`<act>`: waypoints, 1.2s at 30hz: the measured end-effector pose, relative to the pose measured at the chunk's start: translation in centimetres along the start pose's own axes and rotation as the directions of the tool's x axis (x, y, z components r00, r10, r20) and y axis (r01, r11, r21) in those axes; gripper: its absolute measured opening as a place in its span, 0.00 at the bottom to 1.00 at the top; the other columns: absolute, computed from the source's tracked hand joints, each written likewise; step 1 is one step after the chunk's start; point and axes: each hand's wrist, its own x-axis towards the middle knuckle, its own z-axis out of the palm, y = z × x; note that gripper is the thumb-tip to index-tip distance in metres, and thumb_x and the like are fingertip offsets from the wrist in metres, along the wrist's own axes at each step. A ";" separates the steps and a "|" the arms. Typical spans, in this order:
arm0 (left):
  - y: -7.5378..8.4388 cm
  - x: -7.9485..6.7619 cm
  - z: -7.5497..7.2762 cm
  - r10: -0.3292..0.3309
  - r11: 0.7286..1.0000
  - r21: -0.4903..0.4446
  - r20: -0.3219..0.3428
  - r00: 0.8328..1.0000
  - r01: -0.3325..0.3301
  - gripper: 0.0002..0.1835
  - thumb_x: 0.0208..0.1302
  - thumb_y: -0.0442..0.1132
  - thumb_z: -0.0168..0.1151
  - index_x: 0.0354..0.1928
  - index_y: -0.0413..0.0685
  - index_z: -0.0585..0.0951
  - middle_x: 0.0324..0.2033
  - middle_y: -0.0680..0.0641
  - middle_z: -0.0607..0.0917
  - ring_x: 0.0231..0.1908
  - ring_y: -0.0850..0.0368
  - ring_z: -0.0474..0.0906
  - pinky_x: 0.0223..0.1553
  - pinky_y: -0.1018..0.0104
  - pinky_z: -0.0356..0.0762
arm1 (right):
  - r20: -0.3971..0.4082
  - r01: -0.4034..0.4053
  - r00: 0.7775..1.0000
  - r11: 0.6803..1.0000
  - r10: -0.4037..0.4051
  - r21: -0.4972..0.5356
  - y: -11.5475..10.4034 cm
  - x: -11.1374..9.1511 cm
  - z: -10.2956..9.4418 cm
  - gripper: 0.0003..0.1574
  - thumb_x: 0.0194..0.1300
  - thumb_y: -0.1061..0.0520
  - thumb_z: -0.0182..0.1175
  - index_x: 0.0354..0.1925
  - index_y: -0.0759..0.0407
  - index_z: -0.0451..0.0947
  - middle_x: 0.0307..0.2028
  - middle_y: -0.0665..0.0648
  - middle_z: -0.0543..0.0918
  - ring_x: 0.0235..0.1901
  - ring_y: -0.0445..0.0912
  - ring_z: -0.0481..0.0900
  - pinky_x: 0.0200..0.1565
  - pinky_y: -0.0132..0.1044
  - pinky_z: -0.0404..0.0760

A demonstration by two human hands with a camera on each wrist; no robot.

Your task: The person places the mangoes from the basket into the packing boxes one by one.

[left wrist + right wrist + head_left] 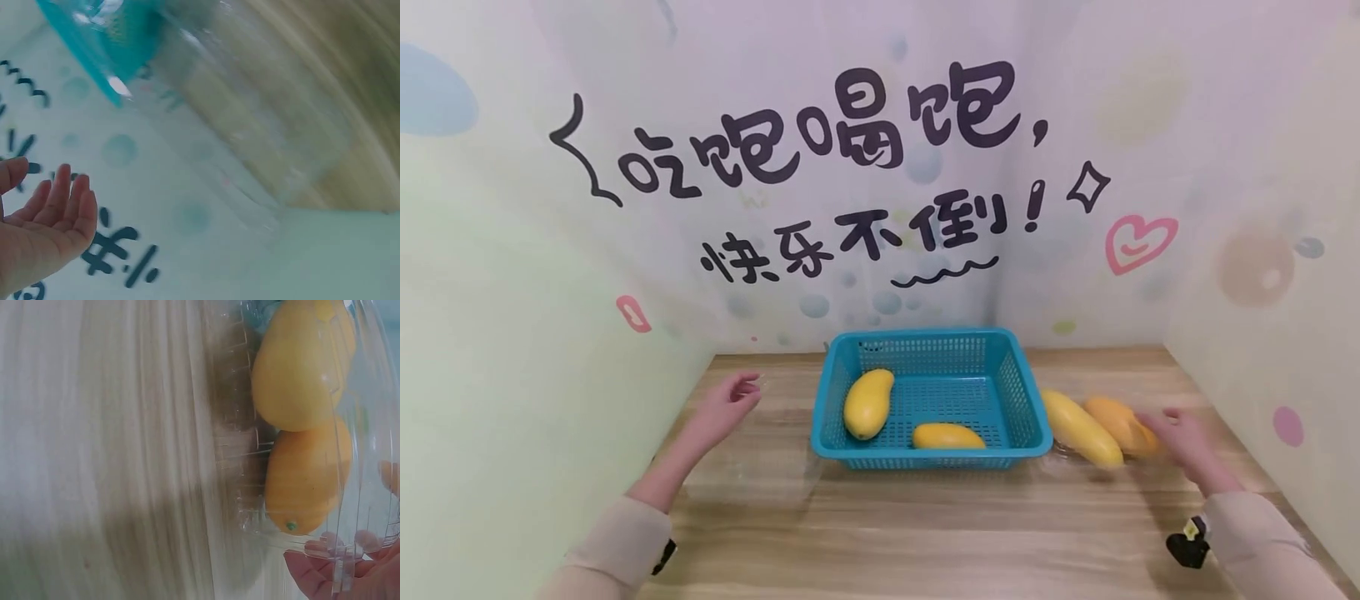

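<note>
My left hand (730,406) hovers at the left side of the table with relaxed fingers and nothing in it. Close by stands a clear plastic container (250,131), seen best in the left wrist view. My right hand (1183,437) is at the right end of another clear plastic box (250,528). Its loosely spread fingers (306,569) show at and through the box's end wall. Inside that box lie an orange mango (306,481) and a yellow mango (297,369). The yellow mango's far end overlaps the basket's side in the right wrist view.
Between the hands sits a blue plastic basket (925,335) with perforated walls. It holds one upright-lying mango (868,406) at the left and another mango (949,436) by the front wall. Printed cloth walls (865,292) enclose the wooden table (925,533) behind and at both sides.
</note>
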 end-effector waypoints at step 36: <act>-11.1 -2.1 1.1 -0.399 0.873 0.360 0.144 0.905 0.328 0.22 0.69 0.41 0.40 0.35 0.24 0.75 0.24 0.37 0.79 0.27 0.48 0.75 0.33 0.55 0.75 | -0.290 0.338 0.890 0.936 -0.350 -0.093 -4.8 -2.5 -0.5 0.39 0.69 0.49 0.44 0.63 0.79 0.47 0.58 0.83 0.54 0.55 0.75 0.54 0.47 0.68 0.58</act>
